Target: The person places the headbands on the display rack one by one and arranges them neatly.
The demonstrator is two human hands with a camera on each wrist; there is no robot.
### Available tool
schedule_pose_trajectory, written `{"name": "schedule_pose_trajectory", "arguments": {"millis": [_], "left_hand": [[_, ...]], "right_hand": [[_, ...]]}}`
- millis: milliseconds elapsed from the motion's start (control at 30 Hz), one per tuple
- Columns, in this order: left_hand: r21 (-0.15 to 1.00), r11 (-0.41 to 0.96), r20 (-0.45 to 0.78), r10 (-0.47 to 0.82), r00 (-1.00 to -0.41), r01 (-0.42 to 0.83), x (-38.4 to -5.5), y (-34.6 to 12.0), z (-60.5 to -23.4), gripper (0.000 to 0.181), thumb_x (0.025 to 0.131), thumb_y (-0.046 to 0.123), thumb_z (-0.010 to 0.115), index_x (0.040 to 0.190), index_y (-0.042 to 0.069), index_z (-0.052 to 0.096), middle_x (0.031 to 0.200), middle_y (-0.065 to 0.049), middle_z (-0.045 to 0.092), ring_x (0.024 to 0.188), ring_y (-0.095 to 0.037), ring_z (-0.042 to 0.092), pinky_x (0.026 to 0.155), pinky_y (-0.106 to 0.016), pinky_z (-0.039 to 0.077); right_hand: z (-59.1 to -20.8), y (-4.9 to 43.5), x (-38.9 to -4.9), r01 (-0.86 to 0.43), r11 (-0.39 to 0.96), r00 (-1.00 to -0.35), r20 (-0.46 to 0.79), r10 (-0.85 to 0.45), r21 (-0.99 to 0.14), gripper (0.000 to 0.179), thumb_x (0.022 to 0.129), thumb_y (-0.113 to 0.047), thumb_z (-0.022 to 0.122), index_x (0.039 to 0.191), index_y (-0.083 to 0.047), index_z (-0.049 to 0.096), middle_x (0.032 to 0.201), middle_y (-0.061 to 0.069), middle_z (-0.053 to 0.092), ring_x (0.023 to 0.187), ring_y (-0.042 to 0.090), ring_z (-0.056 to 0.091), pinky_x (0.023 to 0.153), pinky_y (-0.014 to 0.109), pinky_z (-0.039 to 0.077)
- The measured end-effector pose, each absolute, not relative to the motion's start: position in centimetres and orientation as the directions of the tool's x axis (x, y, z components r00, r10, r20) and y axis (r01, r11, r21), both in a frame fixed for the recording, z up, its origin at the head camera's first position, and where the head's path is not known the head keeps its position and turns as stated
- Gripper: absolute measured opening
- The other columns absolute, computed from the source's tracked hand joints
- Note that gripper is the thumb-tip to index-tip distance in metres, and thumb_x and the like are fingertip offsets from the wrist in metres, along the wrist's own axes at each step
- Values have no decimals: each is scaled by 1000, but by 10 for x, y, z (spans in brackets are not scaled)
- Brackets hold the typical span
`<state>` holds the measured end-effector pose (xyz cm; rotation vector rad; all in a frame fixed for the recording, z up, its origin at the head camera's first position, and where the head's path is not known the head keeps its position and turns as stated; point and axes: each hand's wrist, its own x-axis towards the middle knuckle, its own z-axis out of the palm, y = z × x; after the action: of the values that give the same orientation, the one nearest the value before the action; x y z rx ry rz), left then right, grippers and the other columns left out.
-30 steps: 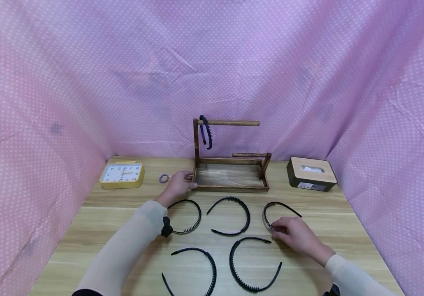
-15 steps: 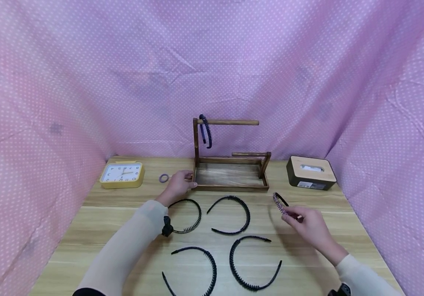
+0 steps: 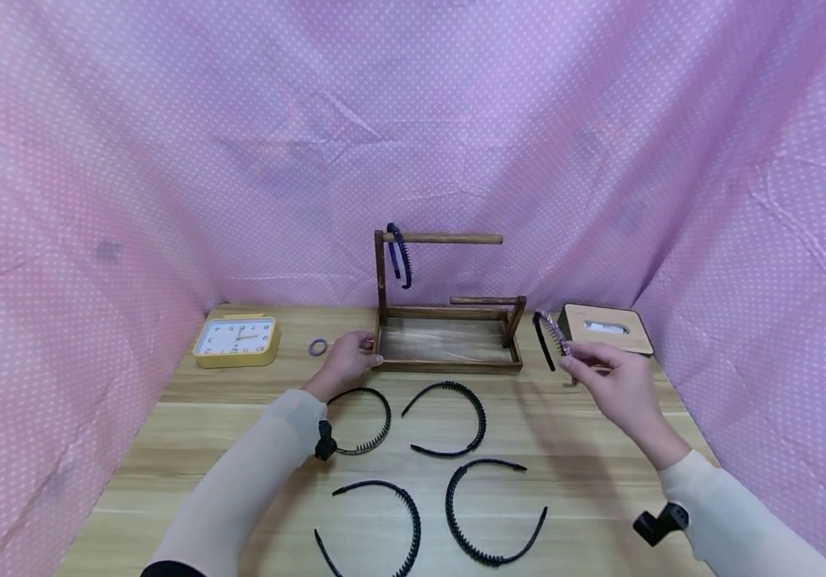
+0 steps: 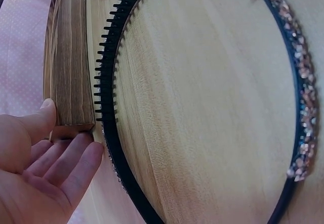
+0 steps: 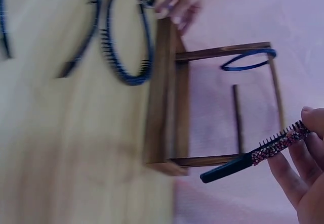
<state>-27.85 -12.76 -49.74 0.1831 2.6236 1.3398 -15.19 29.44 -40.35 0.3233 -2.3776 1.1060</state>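
My left hand (image 3: 344, 362) grips the left end of a dark wooden rack (image 3: 449, 367), thumb on one side of its corner and fingers on the other in the left wrist view. The rack has a tray base, a long upper bar and a short lower one. A dark toothed headband (image 3: 406, 260) hangs at the left of the long bar. To the rack's right, my right hand (image 3: 618, 385) pinches a black headband (image 5: 276, 145) with pinkish glitter, raised above the table. Nearest the left wrist lies another glittery headband (image 4: 106, 82).
More toothed headbands lie on the table: one (image 3: 481, 417) before the rack, one (image 3: 416, 521) at front left, one (image 3: 450, 513) at front right. A yellow clock (image 3: 235, 336) and a purple ring (image 3: 317, 347) are at left. A tissue box (image 3: 607, 320) stands behind my right hand.
My right hand has lifted the glittery headband off the table and carried it up and back toward the tissue box, turning it upright. The left hand has stayed on the rack.
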Motion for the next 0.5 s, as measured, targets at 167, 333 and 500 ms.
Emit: {"name": "schedule_pose_trajectory", "arguments": {"millis": [167,333,500], "left_hand": [[809,587,-106,192,-976,27,-278,-127,-498,58,94,10,74,145,-6,51,135,-24,64,125,-38,62,106,-47,51],[804,594,-98,189,-977,34,-279,-128,-501,56,94,9,74,144,-6,52,132,-25,65,124,-38,63,104,-46,52],[806,592,-112,182,-977,18,-281,-129,-500,56,94,10,75,143,-4,53,134,-24,65,124,-38,62,106,-47,51]], "right_hand": [[-376,288,-169,-372,629,-841,534,82,-683,25,84,-10,86,108,-4,81,88,-5,79,72,-12,65,61,8,51],[-356,277,-189,-358,484,-865,479,149,-799,27,88,-14,83,111,0,79,82,-21,75,70,-5,70,62,14,57],[-349,268,-215,-386,370,-854,480,203,-845,29,89,-9,82,112,6,76,83,-19,76,73,-3,72,69,14,58]]}}
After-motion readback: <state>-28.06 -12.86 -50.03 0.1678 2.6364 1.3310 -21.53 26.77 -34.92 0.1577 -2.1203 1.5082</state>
